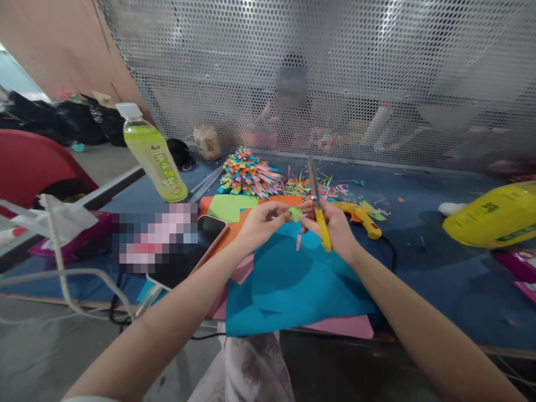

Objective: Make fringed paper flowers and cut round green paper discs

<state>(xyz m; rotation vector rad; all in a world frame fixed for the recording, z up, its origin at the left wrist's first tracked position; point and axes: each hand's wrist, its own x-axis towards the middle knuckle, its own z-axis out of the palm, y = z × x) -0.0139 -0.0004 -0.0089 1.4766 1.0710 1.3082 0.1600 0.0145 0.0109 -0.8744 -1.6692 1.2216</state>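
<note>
My left hand (266, 223) pinches a small green paper piece (295, 214) above the blue paper sheet (301, 279). My right hand (335, 229) is closed on yellow-handled scissors (321, 223), whose blades point up and away; its fingertips also meet the green piece. A small pink strip (298, 242) shows just below the fingers. Orange, green and pink sheets (234, 208) lie around the blue one. Behind my hands stands a cone of many coloured paper strips (248, 174), with loose cuttings (305, 184) to its right.
A yellow glue gun (368, 220) with a black cable lies right of my right hand. Leftward are a green drink bottle (157, 156), a phone (188, 254) and a tissue pack (71, 234). A yellow package (494, 218) sits at right. A perforated metal panel (355, 84) rises behind.
</note>
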